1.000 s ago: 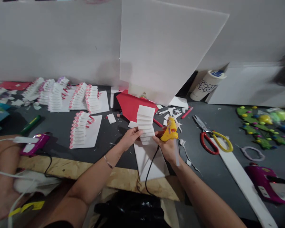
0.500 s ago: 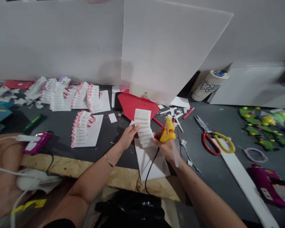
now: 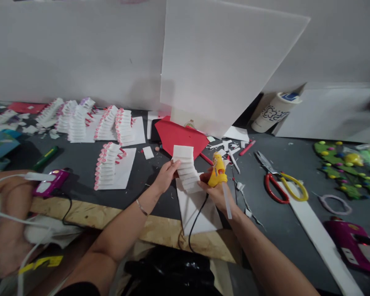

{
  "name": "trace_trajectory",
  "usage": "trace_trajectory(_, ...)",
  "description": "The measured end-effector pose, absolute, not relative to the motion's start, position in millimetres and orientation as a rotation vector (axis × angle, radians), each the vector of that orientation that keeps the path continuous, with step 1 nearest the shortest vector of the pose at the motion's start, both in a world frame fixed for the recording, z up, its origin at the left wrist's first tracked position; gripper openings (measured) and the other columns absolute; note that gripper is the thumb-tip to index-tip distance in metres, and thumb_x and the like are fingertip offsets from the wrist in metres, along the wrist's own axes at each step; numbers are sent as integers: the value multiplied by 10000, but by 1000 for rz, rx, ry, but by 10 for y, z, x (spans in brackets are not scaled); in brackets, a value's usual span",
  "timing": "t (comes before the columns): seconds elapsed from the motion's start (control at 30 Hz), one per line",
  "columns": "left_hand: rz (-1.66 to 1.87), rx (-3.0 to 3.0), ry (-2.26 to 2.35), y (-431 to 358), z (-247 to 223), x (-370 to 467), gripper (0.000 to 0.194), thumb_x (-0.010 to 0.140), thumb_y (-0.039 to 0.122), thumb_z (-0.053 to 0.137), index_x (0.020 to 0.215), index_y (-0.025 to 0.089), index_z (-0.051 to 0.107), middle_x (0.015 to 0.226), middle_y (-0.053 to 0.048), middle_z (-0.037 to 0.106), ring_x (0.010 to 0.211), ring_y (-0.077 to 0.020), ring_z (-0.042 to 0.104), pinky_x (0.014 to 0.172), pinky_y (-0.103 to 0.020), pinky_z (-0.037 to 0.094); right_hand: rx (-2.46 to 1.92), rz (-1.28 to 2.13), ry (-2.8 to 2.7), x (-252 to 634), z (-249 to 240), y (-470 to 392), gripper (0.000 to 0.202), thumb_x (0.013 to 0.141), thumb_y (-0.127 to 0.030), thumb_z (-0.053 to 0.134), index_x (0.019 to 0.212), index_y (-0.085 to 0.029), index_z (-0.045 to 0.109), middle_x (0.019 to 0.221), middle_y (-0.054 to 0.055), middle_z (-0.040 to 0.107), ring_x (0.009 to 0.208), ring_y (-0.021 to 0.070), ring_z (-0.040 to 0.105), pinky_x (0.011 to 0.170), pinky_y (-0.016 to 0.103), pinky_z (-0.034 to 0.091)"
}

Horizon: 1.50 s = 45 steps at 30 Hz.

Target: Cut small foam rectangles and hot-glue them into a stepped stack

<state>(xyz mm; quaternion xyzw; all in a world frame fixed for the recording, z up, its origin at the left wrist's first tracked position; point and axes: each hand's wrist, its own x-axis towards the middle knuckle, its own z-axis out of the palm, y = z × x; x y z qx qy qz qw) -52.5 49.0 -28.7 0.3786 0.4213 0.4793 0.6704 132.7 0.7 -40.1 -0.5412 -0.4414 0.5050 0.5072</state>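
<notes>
Between my hands is a strip of overlapping white folded pieces (image 3: 187, 169), above a white sheet (image 3: 193, 213) at the table's front edge. My left hand (image 3: 167, 176) pinches the strip's left side. My right hand (image 3: 215, 190) is wrapped round a yellow glue gun (image 3: 218, 174) with a clear glue stick at its back, and its fingertips touch the strip's right side. A black cord hangs from the gun over the sheet. Behind the strip lies a red paper shape (image 3: 181, 137).
Left are pink-tipped white fans (image 3: 106, 166), a green marker (image 3: 45, 158) and another person's arm (image 3: 17, 201) by a purple device (image 3: 51, 183). Right are paper scraps (image 3: 230, 150), scissors (image 3: 277, 181), a white cup (image 3: 274, 113), a white strip (image 3: 320, 238) and green felt pieces (image 3: 333, 164).
The white strip has shifted slightly down and left and tilted a little in my hands. The camera view has moved slightly. Both hands keep their holds.
</notes>
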Motion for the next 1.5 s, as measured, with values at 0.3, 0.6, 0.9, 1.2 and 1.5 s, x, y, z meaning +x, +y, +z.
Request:
trace_trajectory(0.3, 1269, 810, 846, 553, -234, -565, 497, 719, 579, 763, 1000, 179, 676, 927, -61, 736, 893, -231, 682, 784, -331, 514, -1333, 1294, -1107, 1354, -384, 14, 530, 576, -419, 779, 990, -267, 487, 762, -8, 676, 734, 240, 665, 695, 390, 532)
trace_trajectory(0.6, 1099, 1704, 1563, 736, -266, -893, 157, 833, 329, 668, 795, 176, 676, 807, -60, 635, 820, -218, 601, 827, -359, 468, -1320, 1103, -995, 1656, -481, 165, 473, 665, -371, 782, 1024, -264, 493, 835, 20, 663, 753, 239, 643, 691, 403, 529)
trace_trajectory(0.9, 983, 1751, 1550, 783, -373, -789, 255, 700, 17, 659, 888, 186, 691, 933, -75, 624, 986, -257, 569, 951, -409, 432, -1291, 1282, -1018, 1713, -544, 162, 558, 601, -384, 844, 1038, -236, 532, 780, -9, 675, 682, 206, 634, 618, 346, 505)
trace_trajectory(1.2, 1183, 1246, 1442, 903, -156, -1069, 300, 740, 409, 693, 884, 148, 718, 720, -41, 654, 546, -115, 498, 537, -261, 387, -1300, 1387, -1118, 1687, -441, 148, 524, 581, -335, 824, 999, -227, 527, 745, -24, 672, 662, 195, 618, 611, 327, 472)
trace_trajectory(1.5, 1141, 1095, 1209, 941, 88, -840, 207, 637, 291, 778, 796, 158, 790, 686, -35, 688, 589, -109, 485, 557, -254, 347, -1297, 1428, -1204, 1668, -361, 94, 473, 626, -327, 778, 1013, -238, 520, 794, -12, 675, 719, 210, 612, 659, 348, 456)
